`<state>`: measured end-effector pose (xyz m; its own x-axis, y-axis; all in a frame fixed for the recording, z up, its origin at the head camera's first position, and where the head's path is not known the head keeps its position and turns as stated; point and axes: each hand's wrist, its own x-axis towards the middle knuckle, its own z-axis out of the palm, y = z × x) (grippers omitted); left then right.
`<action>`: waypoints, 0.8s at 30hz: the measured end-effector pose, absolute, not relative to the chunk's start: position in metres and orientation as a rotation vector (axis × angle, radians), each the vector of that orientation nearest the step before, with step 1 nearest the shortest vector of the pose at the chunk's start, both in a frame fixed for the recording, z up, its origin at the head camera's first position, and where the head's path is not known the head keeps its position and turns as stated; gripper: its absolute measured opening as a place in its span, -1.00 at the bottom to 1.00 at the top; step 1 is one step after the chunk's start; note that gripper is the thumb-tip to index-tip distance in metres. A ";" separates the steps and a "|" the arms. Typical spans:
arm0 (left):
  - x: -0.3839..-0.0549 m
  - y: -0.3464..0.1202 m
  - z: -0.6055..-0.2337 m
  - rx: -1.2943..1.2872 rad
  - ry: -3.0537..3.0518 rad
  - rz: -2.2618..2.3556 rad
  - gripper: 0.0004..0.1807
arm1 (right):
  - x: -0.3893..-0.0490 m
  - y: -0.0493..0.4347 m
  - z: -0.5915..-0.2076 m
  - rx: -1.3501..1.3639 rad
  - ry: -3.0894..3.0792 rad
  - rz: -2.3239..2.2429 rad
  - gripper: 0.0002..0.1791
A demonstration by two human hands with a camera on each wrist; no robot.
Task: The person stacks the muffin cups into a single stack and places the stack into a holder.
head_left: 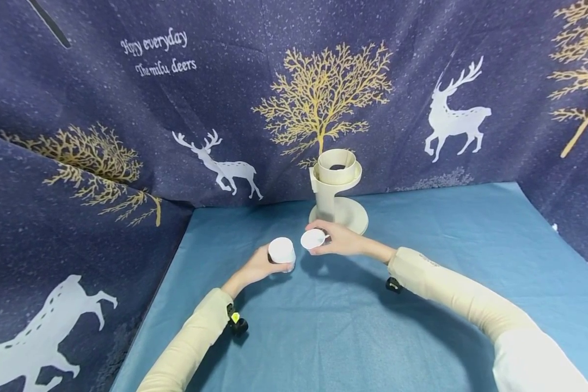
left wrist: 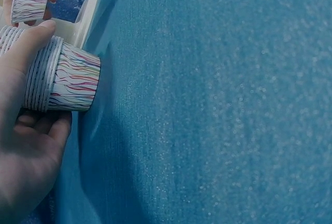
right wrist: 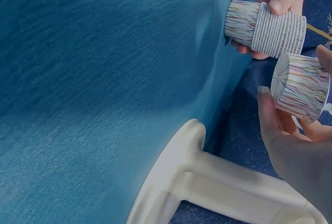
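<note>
My left hand (head_left: pixel 261 265) grips a nested stack of paper cups (left wrist: pixel 67 76), white with wavy coloured lines, thumb on one side and fingers on the other. The stack's rims show as close ridges in the right wrist view. Just to its right, my right hand (head_left: pixel 340 239) holds a single paper cup (right wrist: pixel 301 86) of the same pattern between thumb and fingers, its white inside facing the head camera. The single cup is apart from the stack in the head view. Both are held above the blue cloth.
Behind the right hand stands a cream stand (head_left: pixel 326 201) with a round base and a ring holding a wide, open-topped cup-like piece (head_left: pixel 337 175). A blue cloth (head_left: pixel 323 337) covers the table. Dark blue curtains (head_left: pixel 225 98) with deer and trees hang at the back and sides.
</note>
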<state>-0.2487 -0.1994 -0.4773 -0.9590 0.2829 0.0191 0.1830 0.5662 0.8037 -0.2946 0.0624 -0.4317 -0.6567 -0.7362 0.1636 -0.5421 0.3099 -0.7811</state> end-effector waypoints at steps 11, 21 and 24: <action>-0.250 -0.201 -0.477 0.375 2.639 1.366 -0.34 | -0.295 0.053 -0.425 -1.196 2.382 -1.232 -0.43; -0.249 -0.202 -0.477 0.410 2.622 1.389 -0.37 | -0.293 0.042 -0.415 -1.249 2.368 -1.247 -0.46; -0.249 -0.202 -0.477 0.420 2.613 1.391 -0.37 | -0.296 0.039 -0.418 -1.249 2.369 -1.251 -0.46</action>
